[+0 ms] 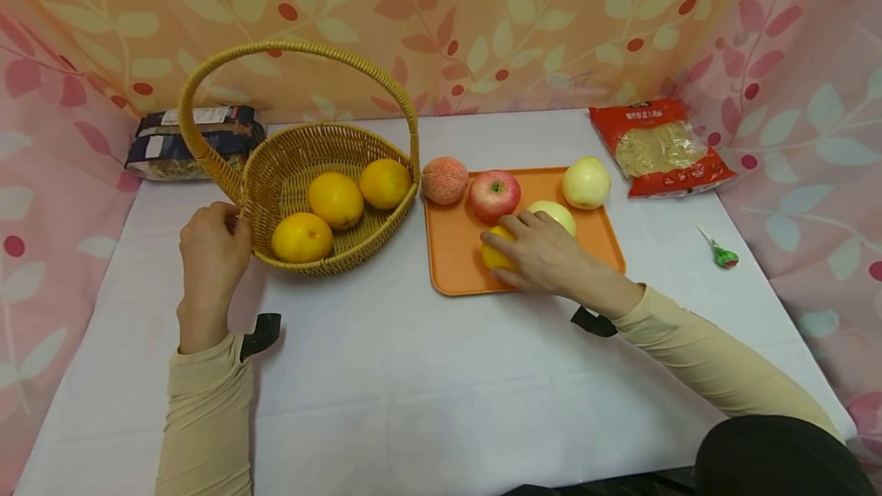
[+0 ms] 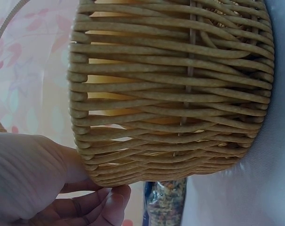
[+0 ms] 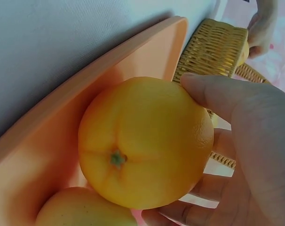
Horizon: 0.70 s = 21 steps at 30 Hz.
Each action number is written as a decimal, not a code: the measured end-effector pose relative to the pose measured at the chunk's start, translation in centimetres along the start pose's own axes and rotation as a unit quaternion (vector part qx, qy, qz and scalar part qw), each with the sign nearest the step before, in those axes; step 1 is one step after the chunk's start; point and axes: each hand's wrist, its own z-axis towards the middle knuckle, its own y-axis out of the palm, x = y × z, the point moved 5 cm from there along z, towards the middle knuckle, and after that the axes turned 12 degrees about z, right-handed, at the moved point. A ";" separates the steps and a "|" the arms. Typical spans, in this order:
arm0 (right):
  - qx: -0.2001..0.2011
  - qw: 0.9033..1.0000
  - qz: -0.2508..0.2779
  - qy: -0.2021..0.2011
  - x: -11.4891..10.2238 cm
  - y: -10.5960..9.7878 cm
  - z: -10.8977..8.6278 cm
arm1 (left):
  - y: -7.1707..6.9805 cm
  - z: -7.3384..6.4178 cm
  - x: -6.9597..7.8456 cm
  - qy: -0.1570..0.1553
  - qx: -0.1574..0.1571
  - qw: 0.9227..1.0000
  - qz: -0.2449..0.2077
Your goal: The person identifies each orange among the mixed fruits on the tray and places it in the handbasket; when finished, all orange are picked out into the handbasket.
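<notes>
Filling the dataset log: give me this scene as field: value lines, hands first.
left hand: grips rim of wicker basket
right hand: holds orange; tray contact unclear
in basket: three oranges
on tray: red apple, two pale-yellow fruits, pinkish round fruit at far left corner
beyond basket, left: dark bag
right of tray: red bag, lollipop

Held orange (image 1: 494,254) at four o'clock coloured yellow-orange, tray (image 1: 458,262) beneath orange; basket (image 1: 303,155) at ten woven golden-tan; apple (image 1: 496,199) at two tinted red; curtain (image 1: 475,14) at twelve leaf-patterned.
</notes>
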 end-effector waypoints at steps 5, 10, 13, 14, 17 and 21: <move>-0.005 1.000 0.004 0.004 0.0 0.0 0.0 | -0.1 0.0 0.2 0.003 0.004 1.000 0.002; -0.008 1.000 0.006 0.006 0.0 0.0 0.0 | -0.1 -0.1 0.1 0.004 0.008 1.000 0.001; -0.012 1.000 0.008 0.006 0.0 0.0 0.0 | -0.1 -0.1 0.1 0.001 0.004 1.000 0.001; -0.013 1.000 0.009 0.007 0.0 0.0 -0.1 | -0.1 -0.1 0.1 0.000 0.003 1.000 0.000; -0.017 1.000 0.012 0.007 0.1 0.0 -0.1 | -0.2 -0.1 0.2 0.000 0.000 1.000 -0.001; -0.019 1.000 0.015 0.006 0.0 -0.1 -0.2 | -0.1 0.0 0.1 -0.002 0.001 1.000 -0.002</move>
